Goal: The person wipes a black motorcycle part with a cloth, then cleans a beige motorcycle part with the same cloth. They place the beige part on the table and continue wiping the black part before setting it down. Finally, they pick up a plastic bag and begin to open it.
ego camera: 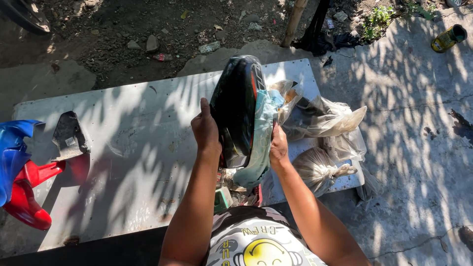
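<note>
The left hand [206, 132] and right hand [278, 148] are clasping a glossy black panel [235, 111] upright above the bench [138, 148], fingers pressed flat against its sides, the right pressing a pale teal cloth [260, 138] on it; wiping seems underway, calling for steady grip. Clear plastic bags [322, 120] are lying at three o'clock, red and blue panels [19, 172] at nine.

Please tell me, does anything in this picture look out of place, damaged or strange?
Nothing looks broken. The left hand and right hand hold a glossy black panel upright, with a pale cloth against it. Odd points: a yellow can lies tipped on the concrete at top right, and crumpled plastic bags hang over the white board.
</note>
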